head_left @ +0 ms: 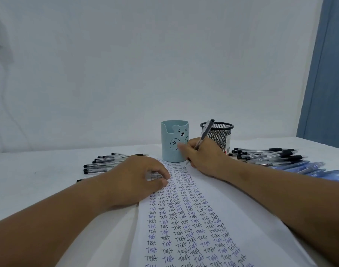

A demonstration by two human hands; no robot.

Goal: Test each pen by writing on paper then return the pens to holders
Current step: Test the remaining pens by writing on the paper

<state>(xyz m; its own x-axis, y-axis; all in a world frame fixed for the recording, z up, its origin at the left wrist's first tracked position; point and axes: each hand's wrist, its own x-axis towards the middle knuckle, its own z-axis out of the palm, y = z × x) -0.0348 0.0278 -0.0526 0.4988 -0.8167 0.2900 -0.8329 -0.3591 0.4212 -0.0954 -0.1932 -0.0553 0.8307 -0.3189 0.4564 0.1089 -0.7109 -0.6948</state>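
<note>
Gripping a pen (pixel 204 136) upright, the right hand (pixel 202 158) writes while the left hand (pixel 135 178) presses loosely curled fingers onto the paper (pixel 247 218).

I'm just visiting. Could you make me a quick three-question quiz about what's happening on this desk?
1. True or false: the right hand holds a pen at the paper.
2. Which holder stands nearer the left hand: A) blue bear cup, B) black mesh cup?
3. What word fills the paper?

Key: 1 true. 2 A. 3 "Test".
</note>
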